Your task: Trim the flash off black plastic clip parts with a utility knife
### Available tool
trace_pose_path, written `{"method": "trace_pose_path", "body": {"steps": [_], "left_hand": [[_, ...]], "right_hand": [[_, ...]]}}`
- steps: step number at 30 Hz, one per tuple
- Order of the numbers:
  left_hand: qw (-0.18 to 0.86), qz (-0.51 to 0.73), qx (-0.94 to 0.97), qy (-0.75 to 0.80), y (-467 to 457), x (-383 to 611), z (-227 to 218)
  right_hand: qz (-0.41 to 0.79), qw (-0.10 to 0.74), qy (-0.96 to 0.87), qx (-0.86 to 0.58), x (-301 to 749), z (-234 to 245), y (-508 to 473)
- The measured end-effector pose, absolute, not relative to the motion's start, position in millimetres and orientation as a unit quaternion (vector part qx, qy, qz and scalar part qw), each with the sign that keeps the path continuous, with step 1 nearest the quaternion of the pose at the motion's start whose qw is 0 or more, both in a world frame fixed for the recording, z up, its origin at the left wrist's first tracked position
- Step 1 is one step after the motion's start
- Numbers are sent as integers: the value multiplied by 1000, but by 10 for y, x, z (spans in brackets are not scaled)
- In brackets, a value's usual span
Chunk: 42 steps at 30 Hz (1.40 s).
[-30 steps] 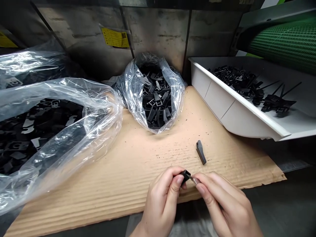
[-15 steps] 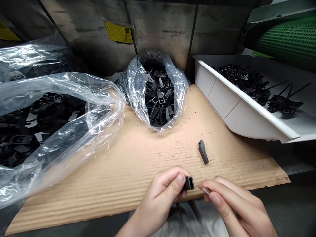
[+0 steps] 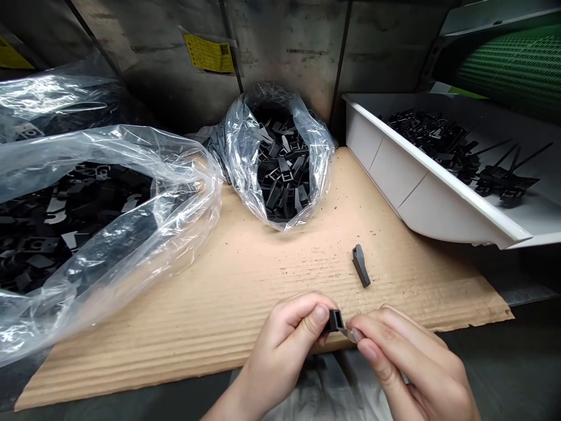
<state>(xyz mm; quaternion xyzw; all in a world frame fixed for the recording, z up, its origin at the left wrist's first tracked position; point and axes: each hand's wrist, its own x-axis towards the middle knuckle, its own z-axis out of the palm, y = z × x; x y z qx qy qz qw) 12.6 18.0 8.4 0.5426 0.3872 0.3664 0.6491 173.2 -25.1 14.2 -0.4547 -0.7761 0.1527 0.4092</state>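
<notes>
My left hand (image 3: 291, 339) grips a small black plastic part (image 3: 335, 321) with a rectangular hollow end turned to the right. Between the thumb and fingertips of my right hand (image 3: 407, 356) is a small thin metal blade (image 3: 353, 334). Its tip meets the lower edge of the hollow end; whether it goes inside cannot be made out. Just beyond the hands, a loose dark tapered plastic part (image 3: 362, 266) lies on the cardboard sheet (image 3: 245, 269).
A clear plastic bag (image 3: 322, 193) of black parts stands open at the back. Another large bag (image 3: 184, 245) with black parts lies at left. At right is a white tray (image 3: 407, 181) holding black parts, some with long thin stems, below a green mesh roll (image 3: 517, 70).
My right hand has moved left, bringing the metal blade from a gap away up to the black part's hollow end. My left hand holds nearly still.
</notes>
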Motion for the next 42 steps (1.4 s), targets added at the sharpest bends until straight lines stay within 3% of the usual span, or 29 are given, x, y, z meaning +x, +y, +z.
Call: {"method": "trace_pose_path", "body": {"steps": [5,15,23,34,42], "left_hand": [[639,374,554,381,165,128,97],[624,382,563,384,136,125,73],[609,371,600,363,158,124,143],[379,453,714,376,82,188,16],[347,468,721,375,81,191,-16]], "right_hand": [[91,400,-783,-468,1779,101,-211],[184,404,-773,-454,1760,173,-299],[147,397,-756,-499,1770,55,-147],[97,404,-767,-489,1700,107,-294],[86,410,-764,-491,1690,49,-246]]}}
